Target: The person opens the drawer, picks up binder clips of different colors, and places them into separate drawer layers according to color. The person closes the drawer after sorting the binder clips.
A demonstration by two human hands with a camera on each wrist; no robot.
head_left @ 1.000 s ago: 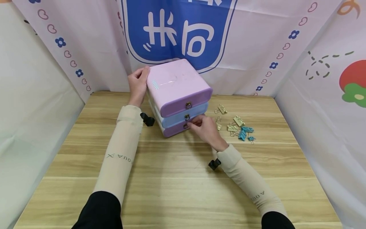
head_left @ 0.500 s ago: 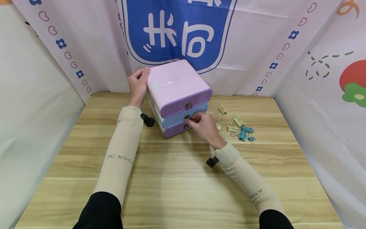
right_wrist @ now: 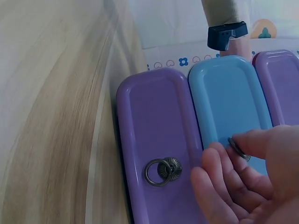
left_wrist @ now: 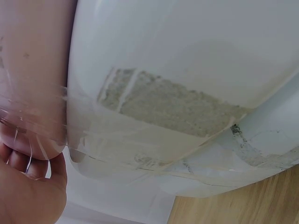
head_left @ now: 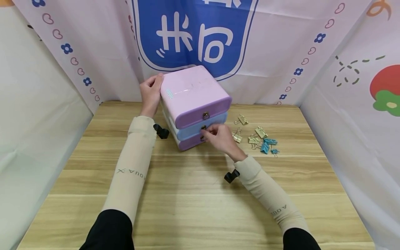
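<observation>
A three-tier drawer box (head_left: pixel 193 86) stands toward the back, with purple, blue and purple drawer fronts that all look closed. My left hand (head_left: pixel 151 94) holds the top tier's rear left corner; in the left wrist view its fingers curl at the pink tier's edge. At the front, my right hand (head_left: pixel 222 139) is at the blue middle drawer (right_wrist: pixel 229 93). Seen from the right wrist, the thumb and fingers of that hand (right_wrist: pixel 247 182) pinch the middle ring pull (right_wrist: pixel 239 149). The bottom drawer's ring pull (right_wrist: pixel 158 172) hangs untouched beside them.
Several gold binder clips (head_left: pixel 260 132) and blue binder clips (head_left: pixel 265 147) lie on the wooden table (head_left: pixel 193 201) to the right of the box. A printed cloth (head_left: pixel 268 52) hangs close behind the box.
My right hand has moved slightly up from the bottom drawer's pull to the middle drawer's ring. My left hand stays on the box, which has not visibly moved.
</observation>
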